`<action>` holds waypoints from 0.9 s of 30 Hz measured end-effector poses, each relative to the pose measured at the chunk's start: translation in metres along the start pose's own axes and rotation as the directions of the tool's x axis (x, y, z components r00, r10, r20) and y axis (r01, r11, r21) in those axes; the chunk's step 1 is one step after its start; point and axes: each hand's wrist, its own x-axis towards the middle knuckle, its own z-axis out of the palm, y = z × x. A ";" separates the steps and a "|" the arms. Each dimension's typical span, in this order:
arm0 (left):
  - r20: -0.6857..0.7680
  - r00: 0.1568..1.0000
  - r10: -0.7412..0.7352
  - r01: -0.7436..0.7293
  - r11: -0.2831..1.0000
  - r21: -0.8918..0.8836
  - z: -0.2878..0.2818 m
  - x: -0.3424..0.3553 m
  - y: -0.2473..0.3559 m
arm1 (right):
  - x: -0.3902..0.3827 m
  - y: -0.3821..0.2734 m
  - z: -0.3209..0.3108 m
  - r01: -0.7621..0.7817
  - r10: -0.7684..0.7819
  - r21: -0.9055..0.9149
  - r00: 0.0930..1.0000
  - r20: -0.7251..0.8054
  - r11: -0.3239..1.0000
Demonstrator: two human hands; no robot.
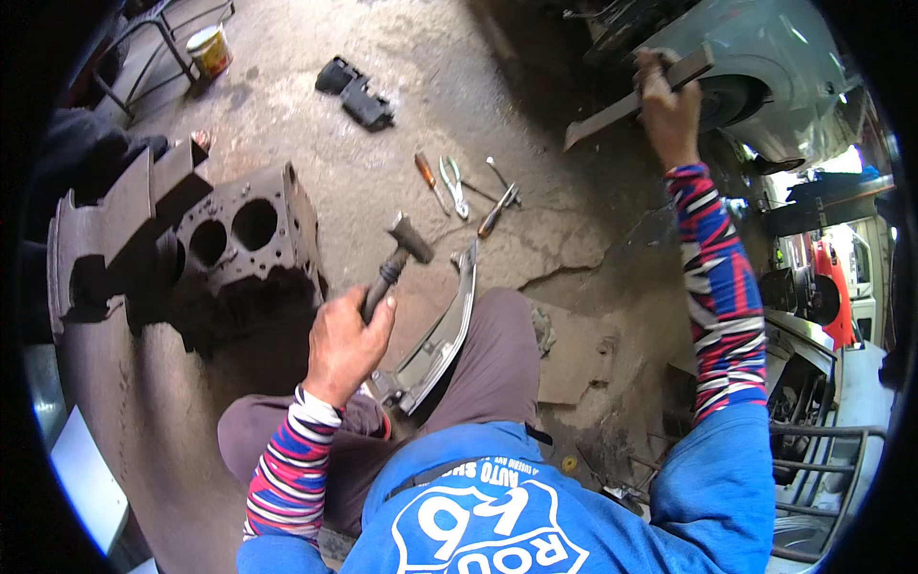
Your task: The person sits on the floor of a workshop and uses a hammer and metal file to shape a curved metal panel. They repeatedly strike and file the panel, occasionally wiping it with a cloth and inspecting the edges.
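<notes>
My left hand (349, 346) is closed around the handle of a hammer (412, 239), its dark head pointing up and away from me. Out to the far right, my raised right hand (666, 110) grips a long flat metal bar (604, 120) with a widened near-left end. A curved grey metal part (435, 342) leans across my lap between my legs, just right of the hammer. Neither hand touches that part.
An engine block (249, 234) stands at left beside a bent metal piece (124, 215). On the concrete lie a screwdriver (428, 177), pliers (453, 187) and other tools. Farther off are a black plastic part (356, 94), a can (209, 52) and, at right, a pale car body (784, 67).
</notes>
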 end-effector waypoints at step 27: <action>-0.038 0.996 -0.082 0.074 0.982 -0.171 -0.003 -0.001 -0.001 | -0.319 0.006 0.181 -0.430 0.469 -0.188 0.792 0.392 0.883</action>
